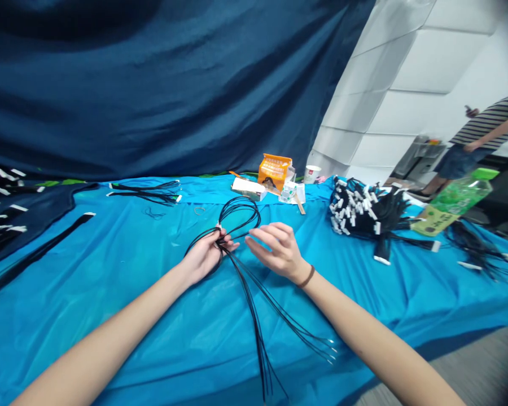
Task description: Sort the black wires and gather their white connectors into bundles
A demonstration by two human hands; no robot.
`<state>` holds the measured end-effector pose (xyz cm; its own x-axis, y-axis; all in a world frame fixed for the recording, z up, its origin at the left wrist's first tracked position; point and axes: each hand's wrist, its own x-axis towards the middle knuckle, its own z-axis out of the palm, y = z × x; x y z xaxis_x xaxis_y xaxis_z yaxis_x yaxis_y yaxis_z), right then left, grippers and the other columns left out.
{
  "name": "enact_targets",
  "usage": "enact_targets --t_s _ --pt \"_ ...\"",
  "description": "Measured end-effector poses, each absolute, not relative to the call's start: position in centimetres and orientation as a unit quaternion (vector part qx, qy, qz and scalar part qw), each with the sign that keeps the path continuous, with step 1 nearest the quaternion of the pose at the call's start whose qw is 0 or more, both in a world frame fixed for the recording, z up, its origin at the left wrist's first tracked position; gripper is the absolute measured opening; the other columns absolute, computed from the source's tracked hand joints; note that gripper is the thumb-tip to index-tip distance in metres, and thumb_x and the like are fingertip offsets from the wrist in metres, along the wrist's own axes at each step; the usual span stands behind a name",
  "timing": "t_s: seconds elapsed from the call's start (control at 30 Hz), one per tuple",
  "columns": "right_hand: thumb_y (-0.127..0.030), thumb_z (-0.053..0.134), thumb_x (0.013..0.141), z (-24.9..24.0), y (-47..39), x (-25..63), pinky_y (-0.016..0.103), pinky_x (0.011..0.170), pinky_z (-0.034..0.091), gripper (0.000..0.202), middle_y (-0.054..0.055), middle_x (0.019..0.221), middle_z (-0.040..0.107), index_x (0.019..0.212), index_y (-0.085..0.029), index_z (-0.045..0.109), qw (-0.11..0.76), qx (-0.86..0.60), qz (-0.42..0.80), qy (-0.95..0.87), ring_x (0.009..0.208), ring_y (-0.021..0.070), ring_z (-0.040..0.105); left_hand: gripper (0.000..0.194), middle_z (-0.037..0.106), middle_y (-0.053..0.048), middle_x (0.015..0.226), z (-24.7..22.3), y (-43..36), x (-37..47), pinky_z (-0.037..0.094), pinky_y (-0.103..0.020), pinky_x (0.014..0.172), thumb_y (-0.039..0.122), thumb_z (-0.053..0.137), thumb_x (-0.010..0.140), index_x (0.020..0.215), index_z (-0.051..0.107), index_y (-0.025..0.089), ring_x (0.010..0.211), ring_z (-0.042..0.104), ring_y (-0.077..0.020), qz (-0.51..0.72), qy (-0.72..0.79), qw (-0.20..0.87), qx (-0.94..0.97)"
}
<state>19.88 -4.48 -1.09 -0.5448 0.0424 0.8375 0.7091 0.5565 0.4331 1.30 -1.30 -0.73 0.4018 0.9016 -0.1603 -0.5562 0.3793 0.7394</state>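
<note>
My left hand (205, 255) is closed around a bundle of thin black cables (252, 307) above the blue cloth. The cables form loops above and beside the hand, and their loose ends hang down to the lower right. A small white piece shows on the bundle at my left fingertips. My right hand (275, 248), with a brown band on its wrist, is just right of the loops. Its fingers are apart and slightly curled, and the upper ones are close to the cable loop; whether they touch it is unclear.
Blue cloth (152, 316) covers the table. A heap of black cables with white connectors (355, 208) and a green bottle (457, 203) lie right. An orange box (275, 172) and paper cup (312, 173) stand behind. More cables (152, 193) lie left. A person (486, 132) stands far right.
</note>
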Motion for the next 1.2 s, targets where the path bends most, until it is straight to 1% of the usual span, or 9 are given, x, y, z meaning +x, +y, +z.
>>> enact_targets --t_s 0.07,0.13,0.27,0.47,0.73,0.97,1.2 --pt "-0.015 0.057 0.081 -1.4 -4.5 19.4 0.031 0.087 0.039 0.009 0.0 0.091 0.064 0.084 -0.023 0.059 0.383 -0.214 -0.395 -0.807 0.093 0.0123 0.052 0.024 0.053 -0.003 0.062 -0.8 -1.4 1.5 0.048 -0.031 0.07 0.012 0.037 0.085 0.068 0.054 0.013 0.061 0.053 -0.0121 0.463 0.294 0.782 0.296" --pt "-0.014 0.054 0.083 -1.8 -4.4 19.0 0.031 0.085 0.038 0.009 -0.001 0.088 0.065 0.082 -0.022 0.06 0.358 -0.211 -0.384 -0.824 0.09 0.0117 0.054 0.023 0.053 -0.004 0.063 -1.0 -1.6 1.6 0.046 -0.027 0.066 0.012 0.039 0.084 0.068 0.054 0.013 0.061 0.053 -0.012 0.452 0.299 0.789 0.289" --pt "-0.015 0.054 0.083 -2.2 -4.4 18.4 0.031 0.08 0.037 0.008 -0.001 0.086 0.066 0.08 -0.02 0.06 0.356 -0.219 -0.379 -0.826 0.085 0.0118 0.055 0.024 0.054 -0.004 0.063 -1.4 -1.6 1.9 0.043 -0.023 0.061 0.012 0.039 0.084 0.067 0.056 0.012 0.061 0.052 -0.0113 0.436 0.288 0.803 0.288" --pt "-0.016 0.051 0.086 -2.2 -4.6 18.1 0.031 0.075 0.033 0.013 -0.002 0.084 0.065 0.076 -0.021 0.059 0.359 -0.237 -0.371 -0.823 0.083 0.0111 0.054 0.017 0.055 -0.003 0.067 -2.1 -1.5 2.2 0.042 -0.023 0.063 0.008 0.046 0.079 0.068 0.058 0.012 0.063 0.051 -0.0102 0.444 0.259 0.805 0.296" --pt "-0.017 0.053 0.085 -2.3 -4.7 17.8 0.032 0.074 0.032 0.014 -0.002 0.084 0.065 0.073 -0.021 0.059 0.365 -0.248 -0.369 -0.818 0.078 0.0117 0.053 0.018 0.055 -0.003 0.069 -2.1 -1.7 2.3 0.041 -0.021 0.06 0.007 0.046 0.079 0.067 0.059 0.011 0.063 0.05 -0.0092 0.445 0.261 0.807 0.287" --pt "-0.019 0.054 0.085 -2.7 -4.6 17.7 0.032 0.073 0.03 0.013 -0.002 0.082 0.065 0.073 -0.021 0.057 0.364 -0.264 -0.343 -0.825 0.076 0.012 0.052 0.012 0.055 -0.002 0.07 -2.0 -1.9 2.3 0.04 -0.021 0.06 0.007 0.05 0.077 0.069 0.058 0.011 0.063 0.049 -0.009 0.442 0.252 0.808 0.296" --pt "-0.019 0.055 0.084 -2.5 -4.6 17.6 0.032 0.072 0.032 0.013 -0.002 0.082 0.065 0.071 -0.021 0.057 0.374 -0.26 -0.366 -0.812 0.075 0.0124 0.051 0.016 0.055 -0.003 0.07 -2.0 -1.9 2.4 0.04 -0.021 0.06 0.006 0.047 0.078 0.067 0.059 0.012 0.064 0.05 -0.0092 0.447 0.264 0.804 0.291"
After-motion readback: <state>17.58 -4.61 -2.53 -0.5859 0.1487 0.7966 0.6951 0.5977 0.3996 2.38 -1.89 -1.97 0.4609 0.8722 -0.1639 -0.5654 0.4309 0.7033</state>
